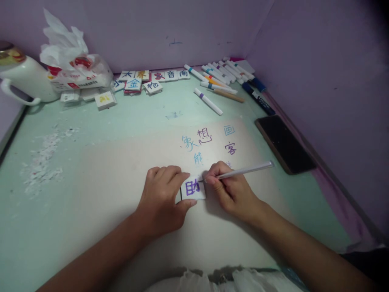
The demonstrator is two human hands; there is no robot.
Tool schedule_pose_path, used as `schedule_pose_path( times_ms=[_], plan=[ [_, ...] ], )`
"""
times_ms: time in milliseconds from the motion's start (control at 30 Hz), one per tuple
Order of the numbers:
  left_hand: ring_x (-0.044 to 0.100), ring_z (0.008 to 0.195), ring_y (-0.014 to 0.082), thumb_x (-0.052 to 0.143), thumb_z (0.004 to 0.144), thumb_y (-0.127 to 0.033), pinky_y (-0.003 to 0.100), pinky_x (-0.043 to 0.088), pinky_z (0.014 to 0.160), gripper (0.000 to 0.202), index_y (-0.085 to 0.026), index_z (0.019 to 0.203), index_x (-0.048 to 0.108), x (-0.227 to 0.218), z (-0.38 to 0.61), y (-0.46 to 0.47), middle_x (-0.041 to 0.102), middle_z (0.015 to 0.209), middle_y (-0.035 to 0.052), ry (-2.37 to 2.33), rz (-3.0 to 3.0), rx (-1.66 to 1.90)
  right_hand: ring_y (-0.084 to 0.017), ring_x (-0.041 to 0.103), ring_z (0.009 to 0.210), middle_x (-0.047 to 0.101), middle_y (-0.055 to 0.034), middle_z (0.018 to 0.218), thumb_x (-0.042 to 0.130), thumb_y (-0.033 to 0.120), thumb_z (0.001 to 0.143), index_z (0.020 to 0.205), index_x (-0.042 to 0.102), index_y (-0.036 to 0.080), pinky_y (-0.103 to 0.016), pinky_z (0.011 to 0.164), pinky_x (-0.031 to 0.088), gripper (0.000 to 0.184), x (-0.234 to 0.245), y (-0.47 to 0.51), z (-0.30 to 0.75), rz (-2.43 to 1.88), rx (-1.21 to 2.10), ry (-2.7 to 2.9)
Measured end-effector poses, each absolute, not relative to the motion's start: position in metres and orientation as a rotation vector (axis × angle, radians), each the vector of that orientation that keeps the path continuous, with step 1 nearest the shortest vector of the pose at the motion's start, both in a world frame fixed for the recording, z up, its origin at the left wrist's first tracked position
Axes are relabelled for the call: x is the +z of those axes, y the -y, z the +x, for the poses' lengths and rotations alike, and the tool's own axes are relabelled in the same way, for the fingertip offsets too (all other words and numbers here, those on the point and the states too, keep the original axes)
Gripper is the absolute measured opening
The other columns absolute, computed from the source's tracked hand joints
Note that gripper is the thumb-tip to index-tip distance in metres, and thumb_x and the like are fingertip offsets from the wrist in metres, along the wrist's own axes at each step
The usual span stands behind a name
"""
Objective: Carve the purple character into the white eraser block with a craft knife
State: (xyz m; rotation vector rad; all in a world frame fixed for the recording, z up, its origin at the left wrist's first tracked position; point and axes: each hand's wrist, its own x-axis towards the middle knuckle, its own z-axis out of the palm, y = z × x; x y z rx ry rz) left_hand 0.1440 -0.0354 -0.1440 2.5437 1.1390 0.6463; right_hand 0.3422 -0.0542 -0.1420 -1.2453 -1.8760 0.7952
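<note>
At the centre of the frame, the left hand (162, 198) pinches a small white tile (193, 188) against the counter (91, 134), while the right hand (231, 188) grips a pen (246, 170), tip touching the tile's upper right corner.

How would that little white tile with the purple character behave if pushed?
The tile looks flat and stiff, so it would probably slide, not roll. It seems small and light, perhaps easily shifted; the left hand pins it.

Hands (194, 194) on small tile (193, 188), pen (246, 170) at its edge
</note>
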Motion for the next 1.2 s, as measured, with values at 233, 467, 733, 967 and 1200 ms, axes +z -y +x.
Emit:
schedule_pose_path(
  times_ms=[233,467,733,967,1200],
  plan=[
    [0.056,0.090,0.0278,0.075,0.066,-0.031,0.044,0.036,0.080,0.041,-0.014,0.099,0.058,-0.142,0.145,0.036,0.059,0.097,0.0115,-1.136,2.503,0.623,-0.012,0.047,0.054,0.048,0.0030,0.061,0.042,0.025,0.093,0.079,0.048,0.021,-0.024,0.049,0.036,0.016,-0.140,0.060,0.339,-1.289,0.957,1.575],
    [0.056,0.090,0.0268,0.073,0.067,-0.032,0.043,0.035,0.079,0.041,-0.014,0.100,0.058,-0.141,0.145,0.036,0.058,0.096,0.0103,-1.141,2.477,0.581,-0.009,0.045,0.052,0.048,0.0045,0.061,0.044,0.023,0.093,0.079,0.049,0.020,-0.022,0.048,0.035,0.016,-0.143,0.066,0.331,-1.311,0.945,1.544],
    [0.056,0.088,0.0281,0.069,0.071,-0.036,0.044,0.036,0.077,0.038,-0.013,0.098,0.058,-0.140,0.145,0.038,0.059,0.095,0.0119,-1.155,2.523,0.573,-0.011,0.047,0.055,0.050,0.0034,0.064,0.044,0.021,0.093,0.080,0.048,0.021,-0.023,0.051,0.037,0.014,-0.141,0.068,0.325,-1.307,0.905,1.569],
    [0.057,0.088,0.0291,0.069,0.070,-0.041,0.045,0.037,0.078,0.041,-0.012,0.098,0.058,-0.142,0.145,0.038,0.060,0.095,0.0132,-1.157,2.539,0.600,-0.011,0.046,0.056,0.049,0.0036,0.064,0.044,0.020,0.093,0.080,0.048,0.021,-0.024,0.051,0.036,0.014,-0.144,0.069,0.327,-1.285,0.929,1.553],
    [0.056,0.089,0.0285,0.067,0.072,-0.036,0.045,0.036,0.080,0.039,-0.011,0.100,0.058,-0.142,0.145,0.037,0.060,0.096,0.0136,-1.134,2.523,0.613,-0.011,0.048,0.062,0.050,0.0024,0.071,0.043,0.017,0.093,0.084,0.049,0.022,-0.024,0.056,0.038,0.012,-0.145,0.066,0.327,-1.179,0.959,1.621]
  ],
)
